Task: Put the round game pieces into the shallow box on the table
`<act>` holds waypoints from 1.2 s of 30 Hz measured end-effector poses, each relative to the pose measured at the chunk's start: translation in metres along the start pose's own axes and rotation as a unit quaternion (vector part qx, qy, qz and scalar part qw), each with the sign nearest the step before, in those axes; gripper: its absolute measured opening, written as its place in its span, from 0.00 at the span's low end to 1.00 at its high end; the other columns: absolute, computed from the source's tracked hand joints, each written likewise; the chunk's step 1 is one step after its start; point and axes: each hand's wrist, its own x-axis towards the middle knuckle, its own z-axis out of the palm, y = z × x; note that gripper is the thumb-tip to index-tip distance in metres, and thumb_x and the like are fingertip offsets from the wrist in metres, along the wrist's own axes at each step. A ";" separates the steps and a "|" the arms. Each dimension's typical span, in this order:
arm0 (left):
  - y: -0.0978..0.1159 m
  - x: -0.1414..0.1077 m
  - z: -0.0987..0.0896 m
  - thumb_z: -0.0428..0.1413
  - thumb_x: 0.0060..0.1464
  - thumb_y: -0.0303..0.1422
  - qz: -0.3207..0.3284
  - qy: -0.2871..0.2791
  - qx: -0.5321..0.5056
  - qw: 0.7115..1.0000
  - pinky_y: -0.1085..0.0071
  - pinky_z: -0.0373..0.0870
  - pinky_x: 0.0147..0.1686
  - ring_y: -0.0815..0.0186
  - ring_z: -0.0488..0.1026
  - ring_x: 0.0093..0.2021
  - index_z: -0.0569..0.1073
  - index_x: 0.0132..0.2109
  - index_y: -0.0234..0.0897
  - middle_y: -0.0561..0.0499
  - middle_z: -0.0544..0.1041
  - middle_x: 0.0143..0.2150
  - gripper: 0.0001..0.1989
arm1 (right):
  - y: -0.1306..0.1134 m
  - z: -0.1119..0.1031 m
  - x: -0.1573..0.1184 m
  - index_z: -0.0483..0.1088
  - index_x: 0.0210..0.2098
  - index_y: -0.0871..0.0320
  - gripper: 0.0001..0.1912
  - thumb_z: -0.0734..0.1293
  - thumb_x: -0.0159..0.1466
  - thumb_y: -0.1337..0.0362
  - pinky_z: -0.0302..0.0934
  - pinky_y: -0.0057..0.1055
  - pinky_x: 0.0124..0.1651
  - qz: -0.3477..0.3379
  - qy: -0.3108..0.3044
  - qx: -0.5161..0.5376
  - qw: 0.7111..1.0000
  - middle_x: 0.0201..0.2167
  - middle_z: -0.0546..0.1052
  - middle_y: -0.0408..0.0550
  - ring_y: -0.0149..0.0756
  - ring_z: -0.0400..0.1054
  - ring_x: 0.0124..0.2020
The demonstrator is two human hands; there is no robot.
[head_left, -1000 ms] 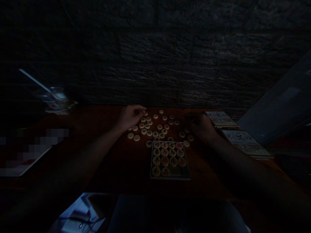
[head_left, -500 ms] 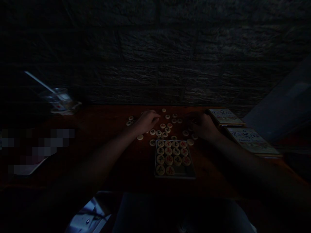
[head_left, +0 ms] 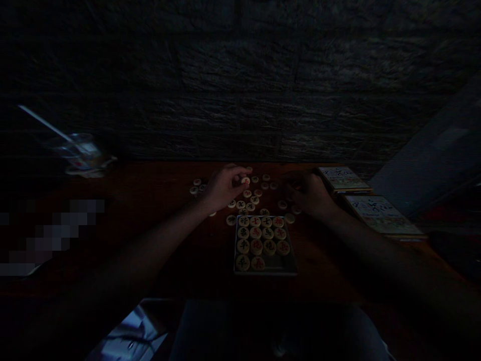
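My left hand [head_left: 224, 186] is closed in a pinch on a round Chinese chess piece [head_left: 245, 180] with a red character, held up over the scattered pieces. My right hand [head_left: 310, 193] hovers at the right of the pieces, nearest to a loose chess piece [head_left: 296, 209]; its fingers are bent and mostly lost in shadow. Before me a shallow box [head_left: 277, 261] holds rows of pieces with red and black characters, face up. Its front row has two pieces at the left and bare bottom at the right. Several loose pieces [head_left: 240, 204] lie behind the box.
Two flat boxes with printed lids, one farther back [head_left: 343, 178] and one nearer [head_left: 383, 215], lie at the right. A clear cup [head_left: 85, 153] with a straw stands at the far left. A stone wall [head_left: 240, 100] rises behind the wooden table [head_left: 169, 271].
My left hand has turned and now shows a red-marked chess piece between its fingertips. My right hand stays in about the same place. The whole view has shifted slightly.
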 end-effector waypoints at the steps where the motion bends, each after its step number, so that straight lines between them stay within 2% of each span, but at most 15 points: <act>1: 0.005 -0.002 0.001 0.64 0.57 0.30 -0.022 0.002 -0.056 0.998 0.66 0.77 0.42 0.64 0.80 0.41 0.80 0.52 0.35 0.45 0.83 0.43 0.15 | -0.002 0.001 -0.002 0.82 0.45 0.59 0.13 0.68 0.64 0.68 0.73 0.33 0.38 0.003 -0.004 0.029 1.000 0.42 0.85 0.52 0.42 0.81 0.38; 3: 0.015 -0.006 0.004 0.66 0.54 0.31 -0.061 -0.001 -0.155 0.986 0.68 0.78 0.37 0.64 0.82 0.39 0.80 0.49 0.35 0.46 0.84 0.40 0.15 | -0.008 0.005 -0.006 0.82 0.45 0.57 0.12 0.68 0.66 0.62 0.72 0.31 0.34 0.013 -0.025 0.100 0.995 0.42 0.85 0.51 0.40 0.80 0.37; 5: 0.025 -0.010 0.006 0.68 0.52 0.31 -0.077 0.001 -0.193 0.978 0.68 0.79 0.38 0.64 0.83 0.38 0.81 0.45 0.36 0.46 0.85 0.39 0.12 | -0.016 0.010 -0.012 0.81 0.47 0.56 0.14 0.69 0.68 0.56 0.71 0.29 0.30 0.020 -0.051 0.162 0.985 0.43 0.85 0.50 0.38 0.80 0.35; 7: 0.032 -0.013 0.008 0.69 0.51 0.31 -0.075 0.006 -0.195 0.978 0.67 0.80 0.40 0.64 0.83 0.38 0.82 0.43 0.37 0.47 0.86 0.39 0.11 | -0.024 0.015 -0.017 0.81 0.48 0.55 0.16 0.69 0.68 0.53 0.71 0.28 0.32 0.018 -0.066 0.203 0.977 0.43 0.85 0.50 0.37 0.80 0.36; 9: 0.035 -0.016 0.010 0.68 0.51 0.31 -0.065 0.001 -0.192 0.979 0.66 0.81 0.41 0.63 0.84 0.38 0.83 0.44 0.37 0.48 0.86 0.39 0.11 | -0.031 0.018 -0.020 0.81 0.48 0.55 0.17 0.71 0.67 0.51 0.73 0.30 0.38 0.015 -0.073 0.241 0.968 0.43 0.85 0.50 0.37 0.80 0.39; 12: 0.037 -0.020 0.011 0.67 0.55 0.32 -0.043 -0.021 -0.193 0.980 0.63 0.82 0.45 0.61 0.84 0.43 0.83 0.49 0.40 0.47 0.87 0.46 0.13 | -0.037 0.019 -0.023 0.81 0.46 0.55 0.17 0.74 0.64 0.51 0.74 0.30 0.41 0.028 -0.075 0.296 0.952 0.41 0.85 0.49 0.36 0.80 0.39; 15: 0.038 -0.023 0.011 0.65 0.58 0.31 -0.019 -0.039 -0.167 0.985 0.60 0.79 0.54 0.58 0.82 0.52 0.82 0.54 0.41 0.47 0.84 0.55 0.16 | -0.040 0.018 -0.022 0.81 0.42 0.57 0.18 0.77 0.60 0.50 0.72 0.27 0.35 0.055 -0.067 0.323 0.942 0.37 0.85 0.49 0.34 0.79 0.33; 19: 0.043 -0.025 0.009 0.63 0.60 0.32 0.003 -0.063 -0.138 0.988 0.57 0.76 0.59 0.57 0.80 0.57 0.80 0.58 0.44 0.49 0.81 0.58 0.18 | -0.043 0.017 -0.023 0.81 0.36 0.58 0.19 0.79 0.56 0.48 0.68 0.25 0.28 0.083 -0.067 0.324 0.940 0.30 0.83 0.47 0.31 0.73 0.25; 25: 0.048 -0.027 0.010 0.63 0.61 0.33 -0.011 -0.055 -0.189 0.980 0.62 0.80 0.51 0.59 0.83 0.50 0.81 0.56 0.42 0.48 0.84 0.54 0.17 | -0.045 0.017 -0.024 0.81 0.34 0.58 0.19 0.77 0.58 0.48 0.65 0.24 0.26 0.110 -0.067 0.352 0.927 0.24 0.79 0.44 0.29 0.70 0.23; 31: 0.053 -0.025 0.010 0.63 0.60 0.33 -0.067 -0.027 -0.292 0.954 0.66 0.83 0.41 0.61 0.85 0.41 0.83 0.50 0.36 0.46 0.86 0.47 0.13 | -0.043 0.015 -0.024 0.83 0.39 0.56 0.16 0.77 0.59 0.51 0.66 0.24 0.28 0.110 -0.062 0.360 0.925 0.26 0.80 0.44 0.29 0.71 0.25; 36: 0.054 -0.022 0.008 0.63 0.58 0.30 -0.103 -0.024 -0.327 0.939 0.67 0.83 0.38 0.63 0.85 0.34 0.81 0.47 0.34 0.45 0.87 0.42 0.10 | -0.046 0.015 -0.024 0.83 0.40 0.56 0.15 0.78 0.57 0.53 0.66 0.25 0.28 0.106 -0.050 0.348 0.930 0.28 0.82 0.44 0.30 0.72 0.25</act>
